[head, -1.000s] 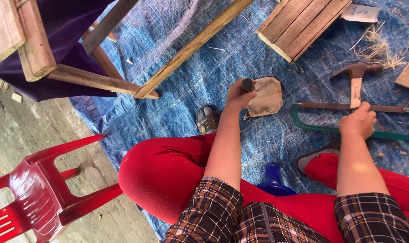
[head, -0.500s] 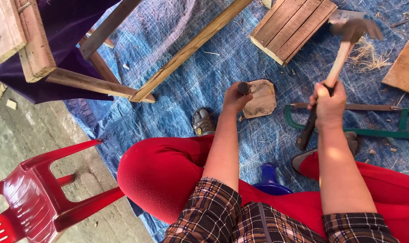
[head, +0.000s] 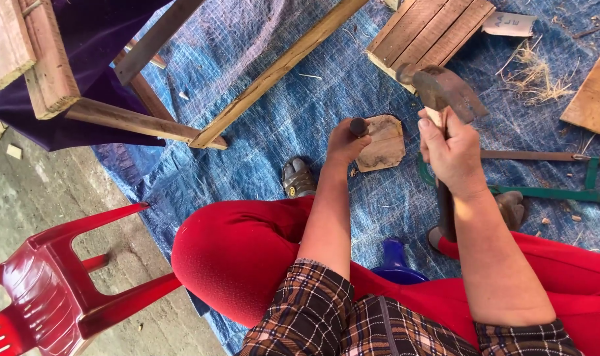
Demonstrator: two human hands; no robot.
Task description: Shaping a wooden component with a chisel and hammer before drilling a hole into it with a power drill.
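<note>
A red plastic chair (head: 62, 277) was seen at the far left, beside a rough wooden frame (head: 181, 125) laid on the blue woven tarpaulin (head: 280, 99). The left hand (head: 345, 142) was closed in a fist around a short dark metal punch (head: 358, 125), held upright just beside a small flat scrap of pale wood (head: 382, 142) on the tarpaulin. The right hand (head: 453, 155) was wrapped tight around the handle of a steel-headed claw hammer (head: 445, 89), raised above the punch. For a clean blow, the punch would be best kept vertical and struck squarely. A green-framed hacksaw (head: 550, 191) lay further right. No container with visible contents could be made out.
</note>
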